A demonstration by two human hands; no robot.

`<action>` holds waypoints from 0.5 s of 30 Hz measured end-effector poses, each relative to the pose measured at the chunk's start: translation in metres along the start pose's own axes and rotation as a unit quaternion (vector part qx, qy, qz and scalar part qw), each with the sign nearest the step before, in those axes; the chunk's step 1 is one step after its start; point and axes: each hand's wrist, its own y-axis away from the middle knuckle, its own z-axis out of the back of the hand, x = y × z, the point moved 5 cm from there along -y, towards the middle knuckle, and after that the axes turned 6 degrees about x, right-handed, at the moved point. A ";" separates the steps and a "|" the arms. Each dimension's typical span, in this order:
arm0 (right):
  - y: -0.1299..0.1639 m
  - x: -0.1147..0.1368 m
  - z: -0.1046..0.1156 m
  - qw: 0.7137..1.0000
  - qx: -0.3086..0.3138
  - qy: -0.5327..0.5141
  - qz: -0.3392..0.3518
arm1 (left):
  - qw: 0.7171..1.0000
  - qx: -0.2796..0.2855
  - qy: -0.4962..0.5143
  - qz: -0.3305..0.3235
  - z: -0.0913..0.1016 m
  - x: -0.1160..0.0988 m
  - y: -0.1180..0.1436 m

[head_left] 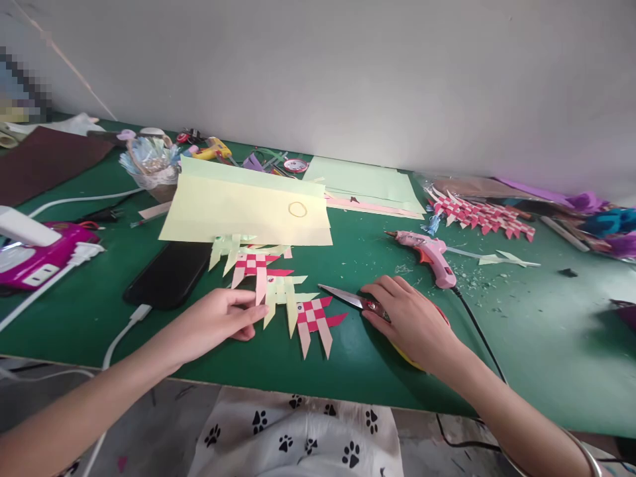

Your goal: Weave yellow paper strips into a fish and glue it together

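From my remote seat the view is bright and evenly lit by soft, diffuse light that seems to come from above and the right. Shadows are faint; I see only a soft one under my right hand (410,321) on the green table (546,344). The yellow paper sheet (248,209) looks slightly washed out. The wide lens bends the table edge, the far corners soften, and a pixelated patch (22,83) sits at upper left.

Green table (546,344), pink-and-red checked woven paper fish (314,317), pale yellow sheet (238,212), pink glue gun (430,255)

A green table (546,344) against a plain pale wall (348,73).
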 end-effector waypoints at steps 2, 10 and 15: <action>0.000 -0.004 -0.003 1.000 -0.004 0.008 -0.010 | 0.997 0.022 -0.074 -0.004 0.000 0.004 0.008; 0.005 0.009 0.008 0.994 -0.092 0.054 0.023 | 0.825 -0.173 -0.393 -0.367 -0.030 -0.020 0.039; 0.010 0.052 0.005 0.977 -0.038 -0.067 0.196 | 0.741 -0.184 -0.491 -0.420 -0.049 -0.014 0.031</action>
